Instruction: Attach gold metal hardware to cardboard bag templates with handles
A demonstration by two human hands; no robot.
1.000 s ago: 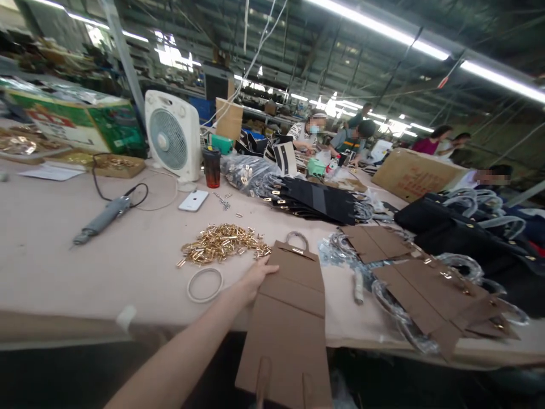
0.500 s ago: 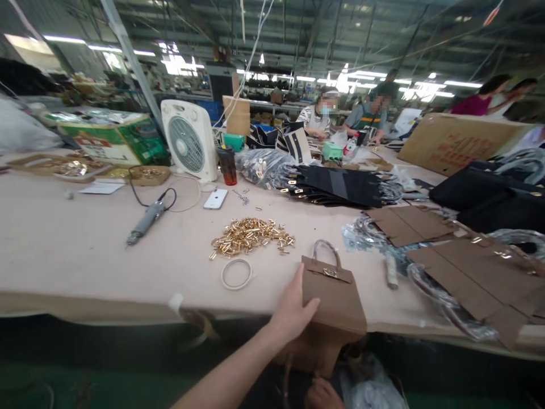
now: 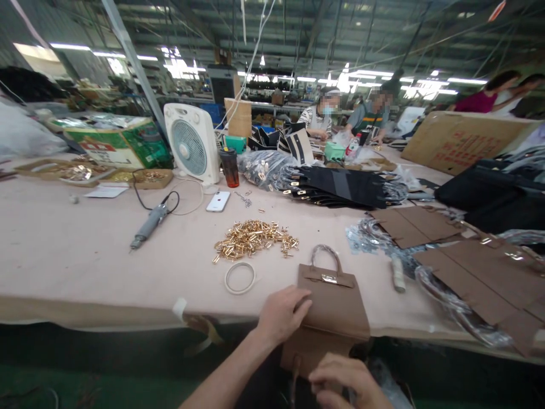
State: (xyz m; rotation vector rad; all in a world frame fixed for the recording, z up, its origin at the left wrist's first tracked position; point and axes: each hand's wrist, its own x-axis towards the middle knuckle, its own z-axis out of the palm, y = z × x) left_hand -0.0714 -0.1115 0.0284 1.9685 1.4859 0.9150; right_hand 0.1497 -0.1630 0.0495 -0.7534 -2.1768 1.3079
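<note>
A brown leather bag panel (image 3: 334, 301) with a wrapped loop handle and a gold clasp lies folded over the near table edge. My left hand (image 3: 281, 313) rests on its left side, fingers curled over the leather. My right hand (image 3: 343, 380) is below the table edge, fingers closed on the hanging lower part of the same panel. A pile of small gold fittings (image 3: 253, 238) and a white ring (image 3: 240, 278) lie just beyond my left hand.
Electric screwdriver (image 3: 149, 224), phone (image 3: 218, 201), cup (image 3: 230, 167) and fan (image 3: 191, 144) stand further back. More brown panels (image 3: 477, 272) and black bags (image 3: 340, 187) lie to the right. Cardboard boxes (image 3: 460, 142) and seated people are at the far end.
The brown panel has slid toward me and folded over the table edge. My left hand came down onto it, and my right hand rose into view below, gripping the hanging part.
</note>
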